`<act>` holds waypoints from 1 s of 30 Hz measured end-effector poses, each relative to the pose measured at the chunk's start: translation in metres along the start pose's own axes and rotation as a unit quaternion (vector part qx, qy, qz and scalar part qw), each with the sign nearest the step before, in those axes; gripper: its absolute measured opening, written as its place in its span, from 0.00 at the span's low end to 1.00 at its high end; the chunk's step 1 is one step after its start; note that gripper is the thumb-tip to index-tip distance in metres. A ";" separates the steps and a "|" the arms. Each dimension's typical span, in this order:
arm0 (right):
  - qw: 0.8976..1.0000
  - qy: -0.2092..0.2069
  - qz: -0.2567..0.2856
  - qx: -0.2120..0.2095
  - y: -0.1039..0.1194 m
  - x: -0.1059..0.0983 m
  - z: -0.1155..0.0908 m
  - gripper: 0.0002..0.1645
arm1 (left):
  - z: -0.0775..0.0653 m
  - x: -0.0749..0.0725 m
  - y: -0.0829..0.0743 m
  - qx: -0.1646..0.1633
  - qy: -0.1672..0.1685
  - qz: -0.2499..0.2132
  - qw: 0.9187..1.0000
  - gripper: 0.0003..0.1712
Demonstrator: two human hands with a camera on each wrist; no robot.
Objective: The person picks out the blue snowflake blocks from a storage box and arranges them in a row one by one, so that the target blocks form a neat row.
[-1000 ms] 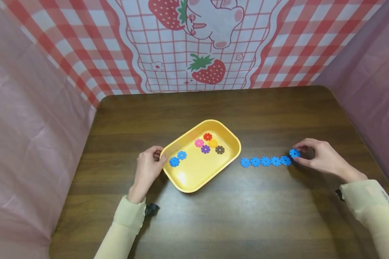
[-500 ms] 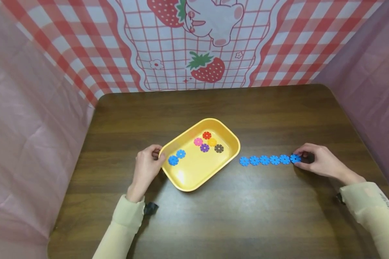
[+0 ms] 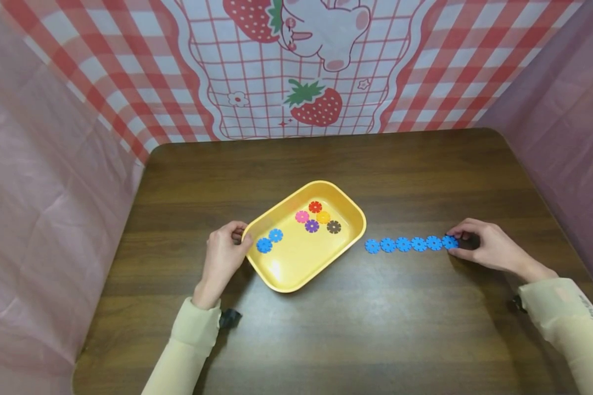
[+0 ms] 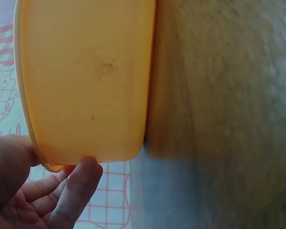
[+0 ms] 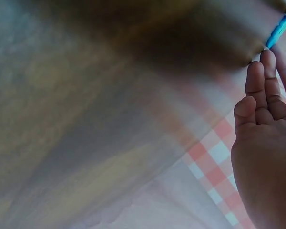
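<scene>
My left hand (image 3: 224,249) grips the left end of a yellow tray (image 3: 321,269), thumb over the rim and fingers on the outside. In the left wrist view the fingers (image 4: 78,186) touch the tray's outer wall (image 4: 90,86). At the right, my right hand (image 3: 489,247) pinches a blue notched plastic disc (image 3: 449,242) between thumb and fingers. That disc is at the right end of a straight row of several blue discs (image 3: 402,244) on the table. Only a sliver of the blue disc (image 5: 277,32) shows in the right wrist view.
Inside the tray lie two visible blue discs (image 3: 264,245), plus red (image 3: 315,207), pink (image 3: 302,216), orange (image 3: 323,218), purple (image 3: 312,226) and brown (image 3: 333,226) ones. The wooden table (image 3: 375,329) meets a checked cloth (image 3: 435,66) behind, with pink curtains (image 3: 44,164) at the sides.
My right hand has brought the blue disc down into line with the row's right end, then stays still there. The left hand keeps its grip on the tray.
</scene>
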State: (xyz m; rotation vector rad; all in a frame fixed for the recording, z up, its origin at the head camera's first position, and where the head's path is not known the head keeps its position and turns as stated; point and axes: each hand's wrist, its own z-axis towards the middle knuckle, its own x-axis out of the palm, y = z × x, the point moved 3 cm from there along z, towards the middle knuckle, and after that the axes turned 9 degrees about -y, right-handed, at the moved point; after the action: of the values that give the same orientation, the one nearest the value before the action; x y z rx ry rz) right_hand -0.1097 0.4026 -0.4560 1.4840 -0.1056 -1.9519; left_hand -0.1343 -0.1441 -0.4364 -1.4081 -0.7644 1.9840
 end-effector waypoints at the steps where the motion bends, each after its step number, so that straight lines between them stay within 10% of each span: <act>1: 1.000 0.003 -0.002 0.002 0.000 0.000 0.000 0.24 | 0.000 0.000 0.000 0.000 0.000 0.001 1.000 0.08; 9: 1.000 -0.010 0.000 0.002 0.005 -0.005 0.005 0.25 | 0.000 0.000 0.001 -0.002 -0.005 0.005 1.000 0.08; 19: 0.993 -0.023 0.047 0.109 0.033 -0.012 0.028 0.20 | -0.001 0.000 -0.002 0.001 0.002 0.003 1.000 0.09; 30: 0.993 0.000 0.087 0.081 0.089 -0.004 0.075 0.23 | -0.001 -0.001 -0.001 0.000 0.002 0.000 1.000 0.09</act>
State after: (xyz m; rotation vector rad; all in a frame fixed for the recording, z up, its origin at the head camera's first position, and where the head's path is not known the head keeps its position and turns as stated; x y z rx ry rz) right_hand -0.1343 0.3120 -0.3871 1.5221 -0.3887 -1.8382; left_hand -0.1332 -0.1442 -0.4349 -1.4109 -0.7626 1.9807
